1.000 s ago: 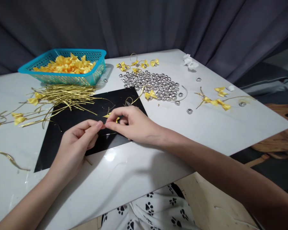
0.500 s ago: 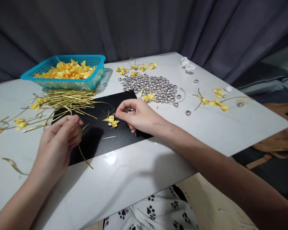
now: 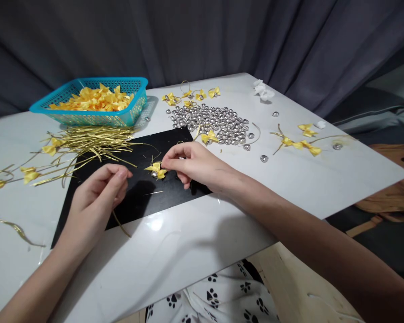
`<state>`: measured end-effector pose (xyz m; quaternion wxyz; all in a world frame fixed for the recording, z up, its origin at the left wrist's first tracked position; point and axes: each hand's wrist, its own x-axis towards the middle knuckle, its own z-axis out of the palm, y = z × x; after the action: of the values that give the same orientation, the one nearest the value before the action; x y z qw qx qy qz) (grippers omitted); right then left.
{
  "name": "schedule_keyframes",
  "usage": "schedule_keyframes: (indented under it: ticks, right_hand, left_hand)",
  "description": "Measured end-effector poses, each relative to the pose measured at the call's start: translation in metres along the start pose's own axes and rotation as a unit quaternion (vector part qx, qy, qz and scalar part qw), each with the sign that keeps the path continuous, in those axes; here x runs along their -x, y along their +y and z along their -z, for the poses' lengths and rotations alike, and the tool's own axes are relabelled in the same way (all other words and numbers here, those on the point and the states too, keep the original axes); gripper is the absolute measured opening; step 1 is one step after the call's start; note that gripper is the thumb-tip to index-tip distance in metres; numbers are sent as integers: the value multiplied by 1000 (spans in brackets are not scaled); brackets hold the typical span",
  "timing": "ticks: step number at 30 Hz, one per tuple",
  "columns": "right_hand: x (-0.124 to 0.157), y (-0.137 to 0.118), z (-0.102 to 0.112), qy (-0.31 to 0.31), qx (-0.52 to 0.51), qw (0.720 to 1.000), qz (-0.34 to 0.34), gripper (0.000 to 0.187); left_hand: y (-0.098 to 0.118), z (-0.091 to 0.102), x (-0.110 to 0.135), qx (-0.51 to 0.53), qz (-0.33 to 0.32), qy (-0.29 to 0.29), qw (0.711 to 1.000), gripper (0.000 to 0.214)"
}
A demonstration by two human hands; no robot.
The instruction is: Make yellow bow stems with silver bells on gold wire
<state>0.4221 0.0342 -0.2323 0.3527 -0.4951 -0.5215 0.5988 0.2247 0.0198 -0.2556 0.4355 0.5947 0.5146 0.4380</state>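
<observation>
My left hand [image 3: 99, 193] is closed in a pinch above the left part of a black mat [image 3: 144, 204]. What its fingertips hold, if anything, is too small to tell. A gold cord [image 3: 121, 225] shows below it, crossing the mat's front edge. My right hand [image 3: 193, 165] is also pinched, its fingertips at the right edge of a yellow ribbon bow [image 3: 158, 170] with a silver bell [image 3: 154, 174]; what sits between those fingers is hidden. A thin needle-like silver piece [image 3: 154, 193] lies on the mat in front of the bow.
A turquoise basket [image 3: 139, 101] of yellow bows stands back left, with a heap of gold cords [image 3: 94, 139] before it. Many silver bells [image 3: 215, 121] are spread behind the mat. Corded bows [image 3: 301, 144] and white crumpled pieces [image 3: 263, 91] lie to the right.
My left hand has moved right, closer to the bow, and stays pinched. The right hand has dipped very slightly. The bow lies where it was.
</observation>
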Motion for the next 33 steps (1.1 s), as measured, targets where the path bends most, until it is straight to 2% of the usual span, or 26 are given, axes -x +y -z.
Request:
schedule_keyframes:
  ticks: [4,8,12,17,24,33]
  right_hand:
    - [2,-1,-1,-49,-10,999,5,11]
    - [3,0,-1,-85,-11,996,1,10]
    - [1,1,0,-62,2,998,-11,11]
    - [-3,4,-1,-6,73,997,-18,11]
    - [-9,15,4,69,212,973,60,10]
    - [-6,14,4,60,239,969,31,12]
  left_hand:
    - [-3,-5,0,-5,37,-28,999,29]
    - [-3,-7,4,-63,13,-71,995,27]
    - [1,-7,5,-74,7,-42,996,25]
    - [1,-4,3,23,63,-31,997,24]
    - [8,-2,0,152,82,21,985,7]
    - [27,3,-4,330,125,129,927,13]
